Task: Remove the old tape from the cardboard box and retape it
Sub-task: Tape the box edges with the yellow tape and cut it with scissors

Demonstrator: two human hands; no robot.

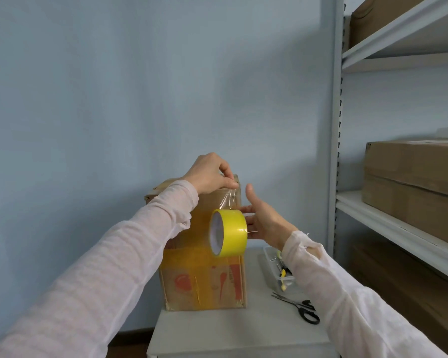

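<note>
PACKING ROOM: A person in pale, loosely knit sleeves works on a tall brown cardboard box (204, 282) with red print. It stands at mid-frame on a pale grey counter (230, 334). Just above centre, the left hand (210, 174) has its grip pinched together on a clear strip of tape (229, 200) at the box's top edge. The strip runs down, wrinkled and glinting, to a yellow roll of packing tape (229, 232) hanging before the box's upper half.

Just right of the roll, the right hand (264, 220) has its grip apart, fingers straight and thumb raised. Its fingertips vanish behind the roll, so whether they touch it cannot be told. The left forearm covers the box's left side, and the roll masks part of a band of yellow tape (189, 258) across the front.

At lower right, black-handled scissors (300, 307) lie on the counter near a clear plastic tray (267, 264). Its contents, partly behind the right sleeve, are hard to make out. Grey metal shelving (398, 229) holding brown cartons (414, 177) is cut off at the right edge.
</note>
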